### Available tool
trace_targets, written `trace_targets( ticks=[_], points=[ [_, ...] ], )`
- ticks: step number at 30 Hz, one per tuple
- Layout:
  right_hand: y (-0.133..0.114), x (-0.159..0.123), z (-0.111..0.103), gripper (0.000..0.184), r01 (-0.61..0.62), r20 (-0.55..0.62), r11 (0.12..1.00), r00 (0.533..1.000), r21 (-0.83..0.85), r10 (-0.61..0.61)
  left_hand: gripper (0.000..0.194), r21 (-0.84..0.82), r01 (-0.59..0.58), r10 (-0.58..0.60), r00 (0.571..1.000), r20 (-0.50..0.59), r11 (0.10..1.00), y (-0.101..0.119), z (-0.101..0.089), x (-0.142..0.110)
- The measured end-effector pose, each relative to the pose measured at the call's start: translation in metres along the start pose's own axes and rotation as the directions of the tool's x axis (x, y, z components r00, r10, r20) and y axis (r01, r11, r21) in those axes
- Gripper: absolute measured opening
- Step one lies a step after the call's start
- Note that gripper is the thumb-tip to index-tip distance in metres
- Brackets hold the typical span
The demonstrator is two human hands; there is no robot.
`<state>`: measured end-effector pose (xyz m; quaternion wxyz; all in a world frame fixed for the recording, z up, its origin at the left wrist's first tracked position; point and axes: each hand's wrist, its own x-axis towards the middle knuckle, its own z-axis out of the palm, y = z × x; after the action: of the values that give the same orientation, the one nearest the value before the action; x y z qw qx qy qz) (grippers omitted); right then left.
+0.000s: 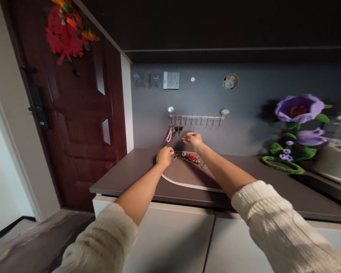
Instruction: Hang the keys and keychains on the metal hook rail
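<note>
My left hand (165, 157) is closed just above the left side of a white-rimmed tray (187, 186) on the counter. Its fingertips come right up to a few small metal keys (176, 156); whether they grip one is hidden. Higher and to the right, my right hand (193, 140) has its fingers bent and slightly apart, with nothing visible in them. It hovers in front of the wall, below a clear hook rail (197, 117). Keys with black heads (176, 129) and a pink loop strap (169, 135) hang from the rail's left hooks. A red ornament (191, 157) lies among keys in the tray.
A dark red door (82, 159) stands at the left. Purple fabric flowers (299, 110) with a green base and a pale, clear-topped container (335, 161) occupy the counter's right side. A dark cabinet (216, 24) overhangs the counter. Switches (171, 80) are on the wall.
</note>
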<state>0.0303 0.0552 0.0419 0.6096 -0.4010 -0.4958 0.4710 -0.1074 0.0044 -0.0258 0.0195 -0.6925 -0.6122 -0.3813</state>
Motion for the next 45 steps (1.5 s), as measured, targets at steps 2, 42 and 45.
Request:
trace_targets(
  ticks=[2, 42, 45],
  points=[
    [0.002, -0.009, -0.004, 0.017, 0.006, 0.021, 1.000, 1.000, -0.005, -0.006, 0.015, 0.000, -0.008, 0.008, 1.000, 0.017, 1.000, 0.000, 0.000, 0.000],
    [0.041, -0.059, -0.037, 0.010, 0.351, 0.374, 0.727, 0.917, -0.590, -0.140, 0.028, 0.302, -0.106, 0.074, 0.991, 0.114, 0.948, 0.006, -0.007, -0.008],
    [0.039, -0.060, -0.037, 0.010, 0.369, 0.374, 0.703, 0.914, -0.609, -0.156, 0.030, 0.286, -0.097, 0.081, 0.994, 0.070, 0.953, 0.007, -0.010, -0.008]
  ],
)
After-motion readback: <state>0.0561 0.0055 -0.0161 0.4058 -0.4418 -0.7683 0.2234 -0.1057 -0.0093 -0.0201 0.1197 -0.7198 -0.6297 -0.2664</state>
